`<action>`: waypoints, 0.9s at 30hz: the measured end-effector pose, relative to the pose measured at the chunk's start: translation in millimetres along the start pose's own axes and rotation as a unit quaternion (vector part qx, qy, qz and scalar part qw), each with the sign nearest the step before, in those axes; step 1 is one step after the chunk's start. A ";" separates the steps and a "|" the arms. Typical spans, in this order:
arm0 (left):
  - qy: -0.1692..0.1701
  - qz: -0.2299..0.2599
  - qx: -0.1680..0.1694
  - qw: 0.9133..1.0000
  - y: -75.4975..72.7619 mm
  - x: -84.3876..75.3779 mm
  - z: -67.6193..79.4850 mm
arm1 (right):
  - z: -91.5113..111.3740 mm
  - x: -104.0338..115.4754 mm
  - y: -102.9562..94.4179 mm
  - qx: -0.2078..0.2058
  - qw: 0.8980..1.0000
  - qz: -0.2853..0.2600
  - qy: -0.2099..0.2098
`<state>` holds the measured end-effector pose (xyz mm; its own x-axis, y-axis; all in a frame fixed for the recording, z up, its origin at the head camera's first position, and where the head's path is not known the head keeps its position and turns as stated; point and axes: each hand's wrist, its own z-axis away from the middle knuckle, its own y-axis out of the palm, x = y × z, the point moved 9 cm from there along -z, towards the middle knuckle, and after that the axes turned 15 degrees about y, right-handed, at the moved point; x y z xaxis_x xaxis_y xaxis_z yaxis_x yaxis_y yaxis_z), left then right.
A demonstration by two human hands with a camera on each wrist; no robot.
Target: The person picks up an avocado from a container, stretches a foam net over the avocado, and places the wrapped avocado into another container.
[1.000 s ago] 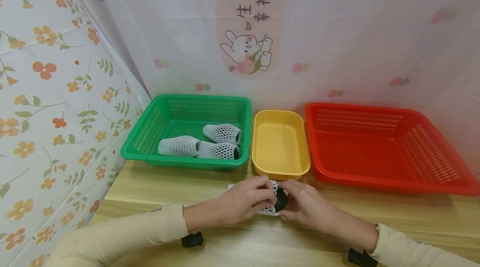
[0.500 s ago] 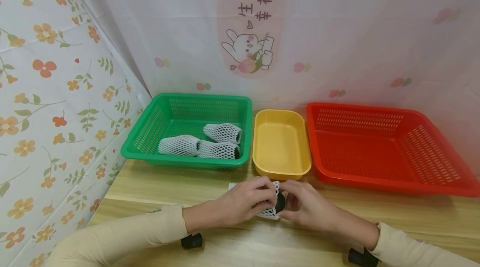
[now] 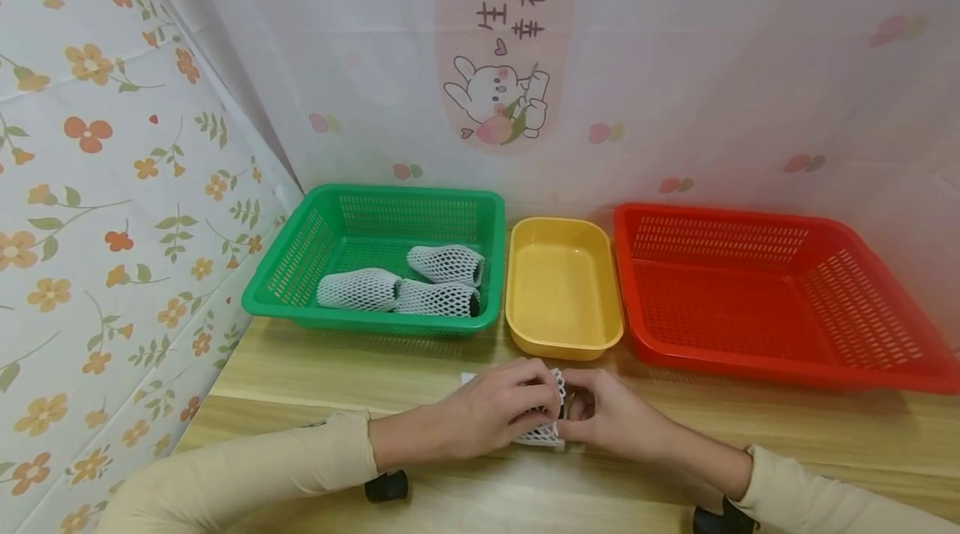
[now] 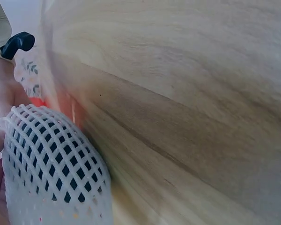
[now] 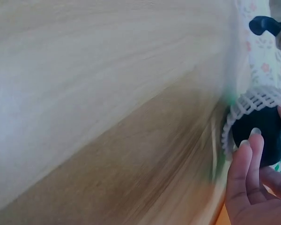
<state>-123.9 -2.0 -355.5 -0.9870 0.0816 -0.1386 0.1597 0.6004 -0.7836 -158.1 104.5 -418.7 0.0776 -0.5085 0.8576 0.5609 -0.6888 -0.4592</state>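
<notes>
Just in front of the yellow tray, a white foam net sleeve lies on its side with its mouth facing right. My left hand grips the net near that mouth. Inside the mouth sits a dark, rounded avocado, mostly covered by the mesh. Fingertips of my right hand rest on the avocado's exposed end, with the thumb at the net's lower edge in the head view. Through the diamond holes of the net, the left wrist view shows dark skin; the net's near end looks unfilled.
Behind the hands stand a green basket, a yellow tray and a red basket. Netted pieces lie in the green basket. Patterned cloth hangs behind and at the left. Wood-grain table extends in front.
The avocado has slid left, deeper into the net, so less of it shows. My right hand has followed it leftward toward the mouth. The left hand keeps its hold, shifted slightly right.
</notes>
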 end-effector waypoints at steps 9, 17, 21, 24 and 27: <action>-0.062 0.060 0.011 0.996 -1.4 7.2 6.6 | 1.1 2.2 0.1 -0.023 0.999 0.024 -0.019; -0.212 -0.007 0.132 0.968 6.7 26.2 32.1 | 2.1 -2.1 -0.3 -0.021 0.999 0.027 0.005; -0.280 0.008 0.218 0.935 18.9 31.9 49.1 | 1.7 -4.6 -0.1 -0.017 1.000 0.011 0.010; -0.303 0.026 0.237 0.923 24.7 32.4 55.6 | 1.6 -5.5 1.9 -0.005 1.000 -0.010 0.005; -0.306 0.034 0.232 0.923 27.3 31.9 57.5 | 2.3 -5.9 3.3 0.005 1.000 -0.023 -0.001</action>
<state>-149.9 -28.7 -416.2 -0.8012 -0.4436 -0.4017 0.3517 0.1941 -0.9158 -154.8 106.3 -424.7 0.0530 -0.4747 0.8786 0.5722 -0.7067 -0.4163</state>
